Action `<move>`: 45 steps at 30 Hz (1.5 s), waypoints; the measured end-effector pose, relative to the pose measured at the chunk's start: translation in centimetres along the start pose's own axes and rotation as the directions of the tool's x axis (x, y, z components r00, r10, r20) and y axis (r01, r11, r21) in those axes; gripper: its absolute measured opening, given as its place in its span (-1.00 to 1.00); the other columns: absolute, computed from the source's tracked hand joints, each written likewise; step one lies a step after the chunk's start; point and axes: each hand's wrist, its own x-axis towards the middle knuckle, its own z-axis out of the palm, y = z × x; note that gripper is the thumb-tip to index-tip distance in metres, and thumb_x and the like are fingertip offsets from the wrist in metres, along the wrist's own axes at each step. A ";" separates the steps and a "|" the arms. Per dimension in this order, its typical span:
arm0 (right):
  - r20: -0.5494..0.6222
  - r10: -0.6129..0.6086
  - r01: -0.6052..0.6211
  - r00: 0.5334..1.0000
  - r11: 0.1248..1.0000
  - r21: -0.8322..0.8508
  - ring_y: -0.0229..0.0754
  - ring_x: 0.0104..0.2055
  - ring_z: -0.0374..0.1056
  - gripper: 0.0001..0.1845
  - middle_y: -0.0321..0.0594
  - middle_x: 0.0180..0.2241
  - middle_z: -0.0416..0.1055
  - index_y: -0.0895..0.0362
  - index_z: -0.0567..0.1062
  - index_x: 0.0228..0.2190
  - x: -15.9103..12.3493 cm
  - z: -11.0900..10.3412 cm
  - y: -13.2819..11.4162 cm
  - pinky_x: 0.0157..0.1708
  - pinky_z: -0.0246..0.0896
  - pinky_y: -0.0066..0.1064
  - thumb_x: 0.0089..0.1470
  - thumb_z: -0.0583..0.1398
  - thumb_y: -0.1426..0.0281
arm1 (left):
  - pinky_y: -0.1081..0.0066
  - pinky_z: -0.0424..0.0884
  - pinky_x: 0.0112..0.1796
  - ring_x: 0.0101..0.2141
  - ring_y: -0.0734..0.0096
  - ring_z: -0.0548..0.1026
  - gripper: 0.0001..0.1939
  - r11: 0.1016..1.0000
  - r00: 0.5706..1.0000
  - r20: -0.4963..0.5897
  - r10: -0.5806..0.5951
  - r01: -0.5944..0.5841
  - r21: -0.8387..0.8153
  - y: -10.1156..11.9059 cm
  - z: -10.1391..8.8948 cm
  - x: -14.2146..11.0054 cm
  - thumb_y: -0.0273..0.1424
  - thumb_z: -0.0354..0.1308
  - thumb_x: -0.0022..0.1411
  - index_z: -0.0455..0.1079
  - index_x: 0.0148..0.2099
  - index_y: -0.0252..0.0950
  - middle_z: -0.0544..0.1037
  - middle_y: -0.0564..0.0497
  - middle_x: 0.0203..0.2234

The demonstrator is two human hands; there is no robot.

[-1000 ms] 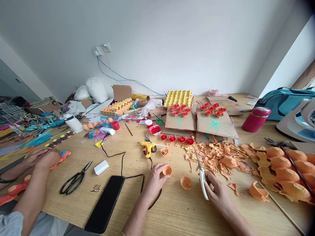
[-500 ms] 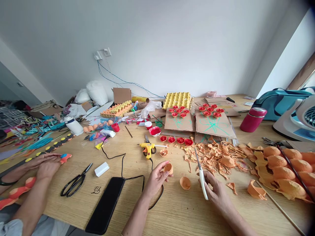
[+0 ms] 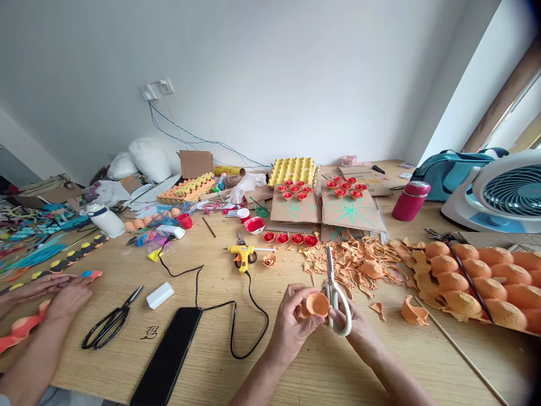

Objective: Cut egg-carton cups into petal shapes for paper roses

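Between the thumb and fingers of my left hand [image 3: 291, 318] is an orange egg-carton cup [image 3: 318, 304], its open side facing up towards me. More orange card shows at the cup's left, partly behind my fingers; I cannot tell if it is a second cup. Right beside the cup, my right hand [image 3: 353, 321] holds white-handled scissors [image 3: 338, 299], blades together and pointing away from me. My right fingertips are close to the cup's right edge, partly hidden by the scissor handles. Beyond my hands lies a heap of orange carton scraps [image 3: 355, 262].
A yellow glue gun [image 3: 243, 255], a carton rosette [image 3: 269, 260] and red roses [image 3: 298, 239] lie ahead. At left are a phone [image 3: 167, 355], black scissors [image 3: 112, 321] and another person's hands [image 3: 70, 293]. An orange egg tray [image 3: 473, 276] and a stick [image 3: 460, 349] lie right.
My hands have come together, the left moving right with its cup and the scissors now beside it. The separate cup between them no longer shows on the table. The view has turned right.
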 end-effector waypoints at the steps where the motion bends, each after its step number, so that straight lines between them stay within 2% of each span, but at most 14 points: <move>1: 0.006 -0.002 0.002 1.000 1.000 0.013 -0.08 -0.32 0.39 -0.44 -0.21 -0.35 0.47 0.05 0.48 -0.16 0.0 0.0 0.0 -0.25 0.34 -0.24 -0.04 0.27 -0.10 | 0.41 0.34 -0.28 -0.25 0.32 0.39 -0.44 1.000 1.000 0.001 0.010 -0.010 0.011 -0.3 0.3 0.0 0.04 0.24 0.14 0.47 0.07 -0.19 0.45 -0.11 -0.09; 5: 0.071 0.009 -0.017 0.997 0.993 0.113 0.00 -0.22 0.43 -0.44 -0.15 -0.26 0.51 0.00 0.46 -0.12 -0.1 0.2 -0.6 -0.17 0.35 -0.16 -0.02 0.25 -0.11 | 0.40 0.32 -0.27 -0.27 0.33 0.37 -0.38 0.999 0.999 0.042 -0.013 0.014 -0.036 -1.6 1.0 0.1 0.07 0.19 0.16 0.43 0.15 -0.17 0.46 -0.12 -0.06; 9: 0.092 0.006 -0.023 0.996 0.984 0.178 0.04 -0.17 0.44 -0.46 -0.13 -0.21 0.53 -0.02 0.44 -0.11 0.0 0.4 -1.0 -0.14 0.35 -0.13 -0.02 0.27 -0.08 | 0.40 0.31 -0.26 -0.22 0.32 0.38 -0.43 0.998 0.998 0.061 -0.011 0.015 -0.061 -2.0 1.0 0.3 -0.01 0.22 0.20 0.39 0.19 -0.12 0.46 -0.10 -0.01; 15: 0.007 0.030 -0.031 1.000 0.994 0.103 0.04 -0.19 0.44 -0.37 -0.11 -0.22 0.54 0.04 0.45 -0.05 0.3 0.0 -0.1 -0.18 0.35 -0.17 -0.06 0.32 -0.06 | 0.40 0.34 -0.26 -0.17 0.29 0.42 -0.52 0.999 0.995 0.082 -0.050 0.050 0.007 -1.5 0.6 0.6 -0.25 0.28 0.21 0.40 0.17 -0.13 0.47 -0.09 -0.05; 18: -0.013 0.031 -0.029 0.999 0.990 0.139 0.00 -0.20 0.43 -0.40 -0.13 -0.20 0.54 0.04 0.46 -0.03 0.4 -0.1 0.3 -0.18 0.33 -0.20 -0.05 0.35 0.01 | 0.39 0.36 -0.23 -0.17 0.30 0.43 -0.53 0.999 0.999 0.052 0.001 -0.003 0.049 -0.9 0.5 0.6 -0.37 0.27 0.21 0.39 0.17 -0.13 0.47 -0.09 -0.06; 23: -0.018 0.023 -0.019 1.000 0.984 0.180 -0.01 -0.18 0.41 -0.45 -0.16 -0.19 0.53 0.02 0.48 -0.06 0.4 -0.1 0.5 -0.16 0.30 -0.22 -0.06 0.38 0.07 | 0.40 0.37 -0.22 -0.14 0.29 0.44 -0.55 0.994 0.997 0.040 0.068 -0.071 0.087 0.1 0.3 0.6 -0.42 0.30 0.16 0.41 0.12 -0.15 0.49 -0.07 -0.09; 27: -0.003 0.009 -0.009 1.000 0.991 0.136 -0.04 -0.21 0.37 -0.51 -0.20 -0.23 0.49 0.03 0.48 -0.10 0.3 0.0 0.4 -0.17 0.28 -0.24 -0.03 0.36 0.08 | 0.38 0.38 -0.21 -0.18 0.31 0.46 -0.61 0.990 0.998 0.017 0.062 -0.063 0.123 0.5 0.3 0.6 -0.56 0.19 0.19 0.41 0.07 -0.18 0.51 -0.05 -0.12; 31: -0.049 -0.008 0.014 0.999 0.993 0.119 -0.06 -0.24 0.35 -0.52 -0.21 -0.27 0.46 0.05 0.49 -0.17 0.2 0.1 0.3 -0.21 0.28 -0.26 -0.06 0.37 0.05 | 0.24 0.39 -0.03 -0.04 0.21 0.42 -0.60 0.965 0.983 0.005 0.185 -0.183 0.188 0.5 0.3 0.5 -0.53 0.19 0.20 0.35 0.09 -0.21 0.46 -0.10 -0.06; 33: -0.097 0.007 0.005 0.995 0.993 0.119 -0.07 -0.24 0.35 -0.51 -0.21 -0.28 0.46 0.05 0.49 -0.16 0.3 0.0 0.4 -0.22 0.29 -0.27 -0.07 0.37 0.05 | 0.22 0.40 -0.01 0.00 0.18 0.41 -0.67 0.944 0.972 -0.030 0.234 -0.220 0.245 0.4 0.4 0.4 -0.53 0.20 0.20 0.38 0.01 -0.21 0.44 -0.12 -0.04; 35: -0.132 0.015 -0.001 0.991 0.994 0.112 -0.07 -0.25 0.35 -0.50 -0.21 -0.30 0.47 0.05 0.50 -0.15 0.4 -0.1 0.6 -0.22 0.30 -0.28 -0.08 0.38 0.05 | 0.29 0.44 -0.08 -0.07 0.25 0.44 -0.80 0.915 0.961 -0.048 0.273 -0.243 0.323 0.2 0.5 0.3 -0.57 0.18 0.21 0.42 -0.14 -0.21 0.45 -0.09 -0.09; 37: -0.154 0.013 0.003 0.988 0.995 0.104 -0.08 -0.25 0.35 -0.49 -0.22 -0.31 0.48 0.05 0.51 -0.16 0.5 -0.2 0.8 -0.21 0.31 -0.29 -0.11 0.40 0.05 | 0.35 0.46 -0.17 -0.17 0.32 0.47 -0.82 0.869 0.943 -0.037 0.330 -0.288 0.402 0.0 0.6 0.2 -0.62 0.16 0.22 0.44 -0.23 -0.22 0.48 -0.07 -0.13; 41: -0.173 0.007 0.011 0.985 0.995 0.102 -0.11 -0.28 0.34 -0.46 -0.26 -0.34 0.46 0.04 0.50 -0.17 0.5 -0.1 0.8 -0.24 0.31 -0.32 -0.17 0.44 0.07 | 0.31 0.45 -0.17 -0.23 0.33 0.47 -0.78 0.764 0.898 -0.009 0.440 -0.370 0.529 0.1 0.8 0.0 -0.66 0.15 0.20 0.43 -0.22 -0.22 0.52 -0.05 -0.19; 43: -0.176 0.005 0.013 0.984 0.995 0.101 -0.14 -0.33 0.32 -0.46 -0.30 -0.39 0.42 0.04 0.50 -0.18 0.4 0.1 0.8 -0.28 0.29 -0.34 -0.19 0.45 0.09 | 0.31 0.44 -0.17 -0.24 0.33 0.47 -0.77 0.759 0.894 -0.019 0.448 -0.369 0.536 0.4 0.9 -0.1 -0.67 0.13 0.19 0.42 -0.23 -0.23 0.53 -0.03 -0.24; 45: -0.191 -0.004 0.025 0.982 0.994 0.103 -0.16 -0.34 0.30 -0.49 -0.31 -0.40 0.41 0.05 0.50 -0.20 0.3 0.3 0.7 -0.30 0.28 -0.36 -0.19 0.45 0.12 | 0.35 0.44 -0.20 -0.25 0.35 0.47 -0.79 0.794 0.902 -0.055 0.428 -0.346 0.501 0.6 0.9 -0.1 -0.67 0.10 0.21 0.40 -0.25 -0.24 0.50 -0.02 -0.29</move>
